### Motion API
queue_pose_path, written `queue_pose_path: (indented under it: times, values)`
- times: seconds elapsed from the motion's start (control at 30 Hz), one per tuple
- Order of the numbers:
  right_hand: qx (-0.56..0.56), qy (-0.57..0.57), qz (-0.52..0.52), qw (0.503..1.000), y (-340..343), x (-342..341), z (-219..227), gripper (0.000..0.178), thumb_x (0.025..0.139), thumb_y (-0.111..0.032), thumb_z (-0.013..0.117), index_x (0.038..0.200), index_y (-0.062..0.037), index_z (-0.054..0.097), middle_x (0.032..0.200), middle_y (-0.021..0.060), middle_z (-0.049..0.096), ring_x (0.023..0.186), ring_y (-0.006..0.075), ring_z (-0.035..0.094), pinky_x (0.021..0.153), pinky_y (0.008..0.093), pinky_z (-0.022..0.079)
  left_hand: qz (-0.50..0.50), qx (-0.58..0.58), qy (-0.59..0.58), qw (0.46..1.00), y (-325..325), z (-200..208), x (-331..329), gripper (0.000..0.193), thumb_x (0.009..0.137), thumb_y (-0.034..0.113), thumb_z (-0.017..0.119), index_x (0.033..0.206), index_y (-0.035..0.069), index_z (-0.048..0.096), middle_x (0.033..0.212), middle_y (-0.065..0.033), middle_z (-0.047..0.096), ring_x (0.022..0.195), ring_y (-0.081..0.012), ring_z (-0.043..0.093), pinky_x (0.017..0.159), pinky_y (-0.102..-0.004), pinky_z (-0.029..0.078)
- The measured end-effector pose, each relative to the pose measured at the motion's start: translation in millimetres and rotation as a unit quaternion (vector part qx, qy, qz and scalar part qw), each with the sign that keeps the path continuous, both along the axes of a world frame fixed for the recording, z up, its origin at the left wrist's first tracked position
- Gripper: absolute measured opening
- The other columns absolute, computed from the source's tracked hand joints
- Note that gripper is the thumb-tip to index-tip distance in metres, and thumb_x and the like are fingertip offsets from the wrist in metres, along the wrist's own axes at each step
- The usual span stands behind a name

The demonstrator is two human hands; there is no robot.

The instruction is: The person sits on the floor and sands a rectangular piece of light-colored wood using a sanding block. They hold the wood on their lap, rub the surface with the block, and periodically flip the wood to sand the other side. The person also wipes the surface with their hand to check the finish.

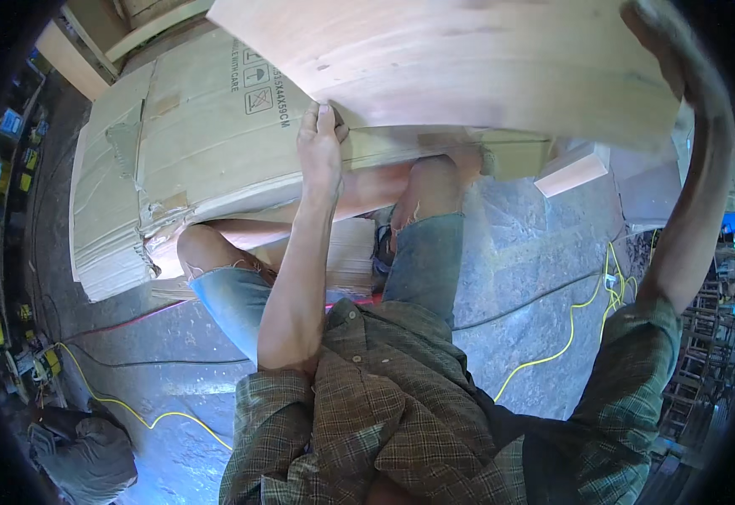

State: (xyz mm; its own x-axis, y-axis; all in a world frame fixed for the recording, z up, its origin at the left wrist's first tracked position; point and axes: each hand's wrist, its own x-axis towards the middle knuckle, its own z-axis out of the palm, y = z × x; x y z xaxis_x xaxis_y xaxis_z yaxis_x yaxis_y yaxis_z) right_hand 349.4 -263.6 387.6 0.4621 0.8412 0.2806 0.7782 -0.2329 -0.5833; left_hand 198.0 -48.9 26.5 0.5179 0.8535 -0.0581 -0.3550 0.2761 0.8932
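A broad, pale wooden panel [468,63] is held up in front of me, tilted, over a pile of flattened cardboard. My left hand [321,147] grips its near edge close to the left corner, thumb on the upper face and the other fingers partly hidden. At the panel's far right end, my right hand [666,50] clasps the edge, its fingers bent over the rim and slightly blurred. Beneath the panel lies the cardboard stack [191,126], with a worn, torn side toward me. A short wooden piece [573,171] sits under the panel's right part.
A yellow cord [544,360] and a dark cable [527,300] run over the grey concrete floor [510,252]. Wooden framing [90,50] stands at the far left. Tools and boxes [14,168] line the left rim; wooden frames [700,353] are stacked at the right.
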Motion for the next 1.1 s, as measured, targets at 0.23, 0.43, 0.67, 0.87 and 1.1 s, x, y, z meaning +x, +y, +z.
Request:
queue_pose_path:
  times: [0.23, 0.43, 0.67, 0.87, 1.1]
  values:
    - [0.263, 0.097, -0.142, 0.950, -89.6, 20.5, -106.0, 0.056, 0.083, -0.024, 0.068, 0.128, 0.0024, 0.047, 0.116, 0.0134, 0.058, 0.105, 0.0229, 0.059, 0.097, 0.0373, 0.045, -0.094, 0.110, 0.065, 0.987, 21.2, 7.2, 11.6, 0.033, 0.093, 0.024, 0.055, 0.113, -0.002, 0.059, 0.088, -0.0043, 0.061, 0.082, -0.0111, 0.055, 0.075, -0.0259, 0.045]
    - [0.361, 0.336, -0.249, 0.834, -189.3, -3.1, -225.9, 0.060, 0.085, -0.029, 0.067, 0.130, 0.0039, 0.044, 0.121, 0.0158, 0.056, 0.106, 0.0234, 0.059, 0.092, 0.0374, 0.048, -0.165, 0.164, 0.089, 0.968, 11.3, 29.7, 3.5, 0.031, 0.091, 0.018, 0.058, 0.115, -0.001, 0.059, 0.094, -0.0042, 0.062, 0.084, -0.0101, 0.053, 0.077, -0.0239, 0.043]
    - [0.456, 0.499, -0.232, 0.699, -259.4, 26.1, -392.5, 0.055, 0.094, -0.038, 0.046, 0.133, 0.0009, 0.045, 0.131, 0.0158, 0.053, 0.114, 0.0304, 0.055, 0.099, 0.0432, 0.044, -0.433, 0.162, -0.024, 0.886, -59.5, 139.0, -48.3, 0.043, 0.091, 0.015, 0.062, 0.130, 0.001, 0.051, 0.111, -0.0082, 0.061, 0.100, -0.0166, 0.059, 0.088, -0.0273, 0.048]
    - [0.480, 0.608, -0.188, 0.603, -238.3, 4.1, -499.7, 0.053, 0.096, -0.038, 0.036, 0.134, -0.0012, 0.045, 0.129, 0.0171, 0.054, 0.116, 0.0306, 0.054, 0.100, 0.0453, 0.043, -0.543, 0.220, -0.137, 0.799, -127.6, 152.7, -61.0, 0.058, 0.091, 0.012, 0.061, 0.143, 0.008, 0.036, 0.113, -0.0122, 0.059, 0.104, -0.0204, 0.058, 0.089, -0.0303, 0.048]
    - [0.455, 0.644, -0.174, 0.590, -197.7, -34.7, -497.3, 0.054, 0.097, -0.038, 0.032, 0.136, -0.0007, 0.041, 0.131, 0.0177, 0.051, 0.117, 0.0315, 0.053, 0.100, 0.0454, 0.042, -0.507, 0.266, -0.120, 0.811, -126.7, 145.6, -58.9, 0.059, 0.092, 0.016, 0.060, 0.144, 0.006, 0.034, 0.110, -0.0127, 0.057, 0.104, -0.0197, 0.056, 0.087, -0.0305, 0.048]
